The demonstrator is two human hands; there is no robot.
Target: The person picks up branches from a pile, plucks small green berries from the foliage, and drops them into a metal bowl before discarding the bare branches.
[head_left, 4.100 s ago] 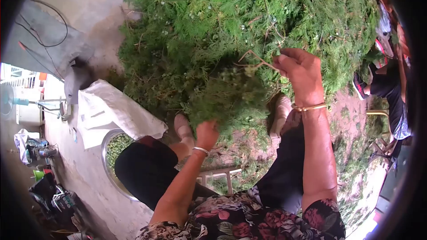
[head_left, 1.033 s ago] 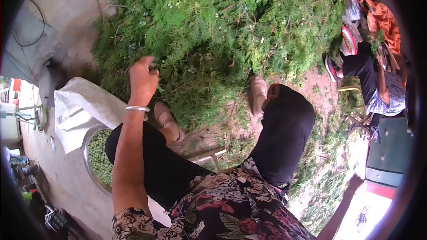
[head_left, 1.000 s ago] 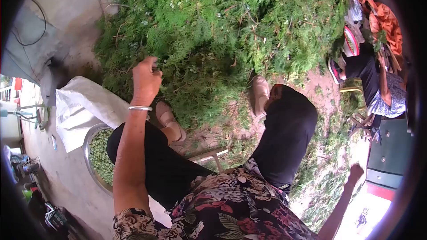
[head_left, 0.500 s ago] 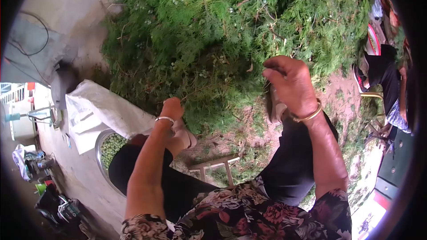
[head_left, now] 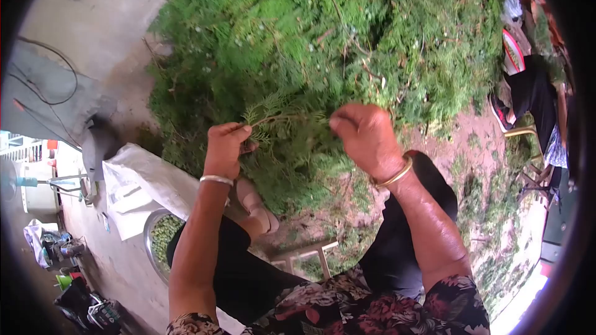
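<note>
My left hand (head_left: 225,147) is closed, pinching a green conifer sprig (head_left: 279,118) between thumb and forefinger. The sprig points right, over a big heap of cut evergreen branches (head_left: 267,43) dotted with small pale cones. At the sprig's right end is my right hand (head_left: 367,138), thumb and fingers drawn together; whether they grip the tip or hold something small is hidden. Beside my left knee, a round metal basin (head_left: 149,236) holds many small green cones.
A white sack (head_left: 146,174) lies left of my leg, near the basin. Between my feet is a wooden frame (head_left: 310,253). At the right edge sits another person in dark trousers (head_left: 535,96). A black cable (head_left: 68,65) lies on the left floor; plant scraps litter the ground.
My left hand has risen from the heap's near edge and now holds up a sprig. My right hand has come left and down towards it. The view has shifted slightly.
</note>
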